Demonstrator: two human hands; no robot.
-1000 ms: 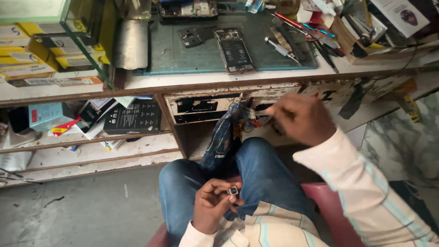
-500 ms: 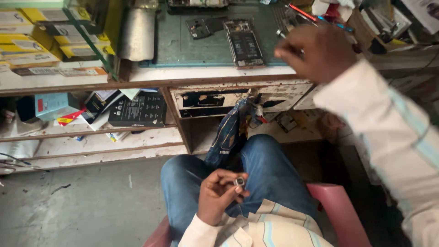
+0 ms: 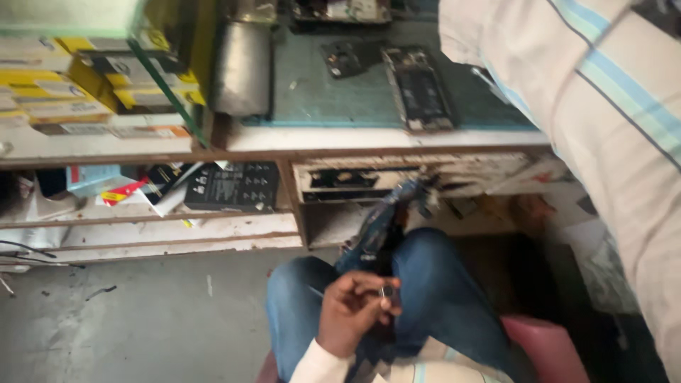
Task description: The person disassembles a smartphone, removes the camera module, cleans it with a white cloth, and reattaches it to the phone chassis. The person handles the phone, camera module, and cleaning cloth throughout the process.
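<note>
Reaching further over the bench [image 3: 319,138], right sleeve [image 3: 596,106] (hand hidden) now fills view.

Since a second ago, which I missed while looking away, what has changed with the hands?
The right hand rose from the drawer front up over the bench and is now out of view; only its sleeve shows. The left hand stays in the lap, pinching the same small metal part.
</note>
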